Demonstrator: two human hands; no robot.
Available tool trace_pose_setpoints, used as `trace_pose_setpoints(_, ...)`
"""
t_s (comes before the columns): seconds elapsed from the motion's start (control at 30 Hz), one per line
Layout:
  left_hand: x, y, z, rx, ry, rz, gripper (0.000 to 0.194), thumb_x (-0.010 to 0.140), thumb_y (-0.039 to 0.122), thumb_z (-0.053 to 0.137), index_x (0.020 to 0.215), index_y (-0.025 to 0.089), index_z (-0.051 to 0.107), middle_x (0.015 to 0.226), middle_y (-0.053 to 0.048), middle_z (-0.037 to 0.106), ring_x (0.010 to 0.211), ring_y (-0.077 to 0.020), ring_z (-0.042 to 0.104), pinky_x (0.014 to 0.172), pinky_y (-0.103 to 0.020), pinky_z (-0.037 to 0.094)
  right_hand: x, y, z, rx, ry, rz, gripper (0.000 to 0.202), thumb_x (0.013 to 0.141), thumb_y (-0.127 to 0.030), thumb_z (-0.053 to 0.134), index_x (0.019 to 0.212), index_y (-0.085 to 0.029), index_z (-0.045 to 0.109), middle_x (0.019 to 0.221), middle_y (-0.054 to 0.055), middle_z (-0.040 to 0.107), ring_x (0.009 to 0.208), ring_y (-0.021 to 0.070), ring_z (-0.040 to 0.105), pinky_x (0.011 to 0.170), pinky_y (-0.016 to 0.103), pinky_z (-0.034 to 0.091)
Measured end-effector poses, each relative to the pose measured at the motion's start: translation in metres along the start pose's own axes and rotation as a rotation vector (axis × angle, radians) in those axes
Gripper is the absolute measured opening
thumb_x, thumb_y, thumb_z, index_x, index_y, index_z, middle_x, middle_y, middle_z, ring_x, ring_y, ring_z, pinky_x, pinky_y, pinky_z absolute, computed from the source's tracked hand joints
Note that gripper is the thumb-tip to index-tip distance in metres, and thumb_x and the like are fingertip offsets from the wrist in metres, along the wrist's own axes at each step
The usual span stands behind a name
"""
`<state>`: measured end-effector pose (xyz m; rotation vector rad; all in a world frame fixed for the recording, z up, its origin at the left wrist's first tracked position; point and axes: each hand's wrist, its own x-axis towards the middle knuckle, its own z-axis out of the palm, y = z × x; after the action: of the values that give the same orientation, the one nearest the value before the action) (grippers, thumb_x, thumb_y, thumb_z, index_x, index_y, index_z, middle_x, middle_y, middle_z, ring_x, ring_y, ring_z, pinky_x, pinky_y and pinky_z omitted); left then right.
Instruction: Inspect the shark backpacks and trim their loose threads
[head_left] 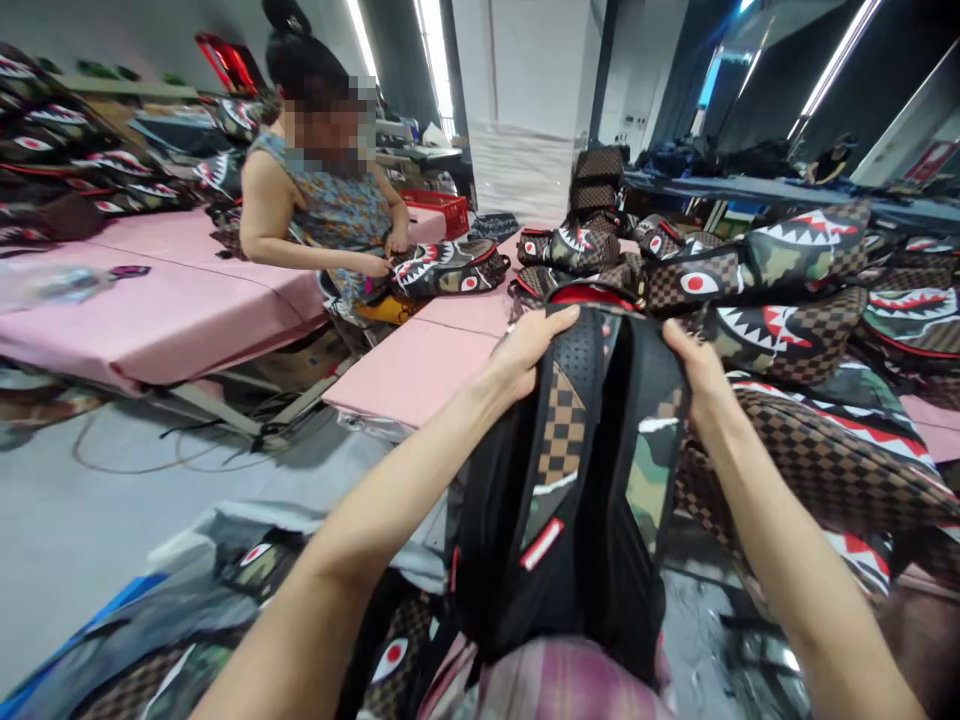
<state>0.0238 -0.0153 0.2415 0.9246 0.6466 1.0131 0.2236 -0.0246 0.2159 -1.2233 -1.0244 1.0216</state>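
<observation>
A black backpack [600,500] stands upright in front of my body, its shoulder straps facing me. The straps carry brown check and camouflage panels, and the left one has a red and white label [541,544]. My left hand [529,350] grips the top of the left strap, thumb on top. On the other side, my right hand [694,365] holds the upper edge of the right strap. Part of the red-lined top opening [592,294] shows behind the straps. The fingers behind the bag are mostly hidden.
Shark-print bags [810,440] are piled on the right. A pink table [427,365] lies ahead, where another person [330,200] handles a similar bag [450,268]. More bags [255,565] sit in plastic at the lower left.
</observation>
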Motion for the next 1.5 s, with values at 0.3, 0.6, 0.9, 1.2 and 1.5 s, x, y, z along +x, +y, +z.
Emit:
trace_pose_setpoints(0.3, -0.032, -0.193, -0.120, -0.256, 0.186, -0.508, 0.054, 0.090, 0.049, 0.033, 0.109, 0.006, 0.060, 0.097, -0.017, 0.068, 0.089, -0.0210, 0.065, 0.086, -0.034, 0.050, -0.082, 0.201, -0.004, -0.261, -0.185, 0.359, 0.037, 0.062, -0.053, 0.061, 0.057, -0.019, 0.048, 0.045, -0.008, 0.033, 0.045, 0.0069, 0.028, 0.044, 0.022, 0.022)
trace_pose_setpoints(0.6, -0.031, -0.196, -0.127, -0.345, 0.161, -0.536, 0.059, 0.091, 0.051, 0.025, 0.111, 0.006, 0.057, 0.117, -0.018, 0.059, 0.107, -0.0215, 0.058, 0.097, -0.034, 0.042, -0.076, 0.204, -0.002, -0.247, -0.177, 0.433, 0.037, 0.057, -0.053, 0.066, 0.056, -0.018, 0.052, 0.042, -0.007, 0.035, 0.044, 0.0082, 0.033, 0.044, 0.022, 0.025)
trace_pose_setpoints(0.9, -0.051, -0.191, -0.104, 0.630, 0.456, -0.037, 0.041, 0.086, 0.046, 0.046, 0.112, 0.016, 0.058, 0.114, -0.012, 0.059, 0.118, -0.0249, 0.046, 0.101, -0.041, 0.032, -0.077, 0.209, -0.004, -0.235, -0.197, 0.443, 0.033, 0.059, -0.050, 0.065, 0.057, -0.018, 0.054, 0.042, -0.006, 0.036, 0.046, 0.0094, 0.036, 0.046, 0.023, 0.027)
trace_pose_setpoints(1.2, -0.070, -0.222, -0.084, 1.483, -0.066, 0.339, 0.019, 0.089, 0.027, 0.046, 0.088, 0.021, 0.065, 0.093, -0.005, 0.067, 0.100, -0.0217, 0.052, 0.090, -0.045, 0.022, -0.078, 0.210, -0.008, -0.365, -0.256, 0.301, 0.038, 0.068, -0.053, 0.057, 0.060, -0.016, 0.055, 0.055, -0.002, 0.051, 0.055, 0.0114, 0.046, 0.055, 0.024, 0.035)
trace_pose_setpoints(1.5, -0.071, -0.220, -0.073, 1.228, -0.005, 0.189, 0.016, 0.087, 0.022, 0.048, 0.075, 0.018, 0.058, 0.088, -0.002, 0.062, 0.092, -0.0166, 0.050, 0.081, -0.034, 0.030, -0.117, 0.164, -0.043, -1.187, -0.294, -0.212, 0.031, 0.089, -0.040, 0.043, 0.106, -0.018, 0.056, 0.091, 0.007, 0.066, 0.079, 0.0194, 0.061, 0.066, 0.028, 0.041)
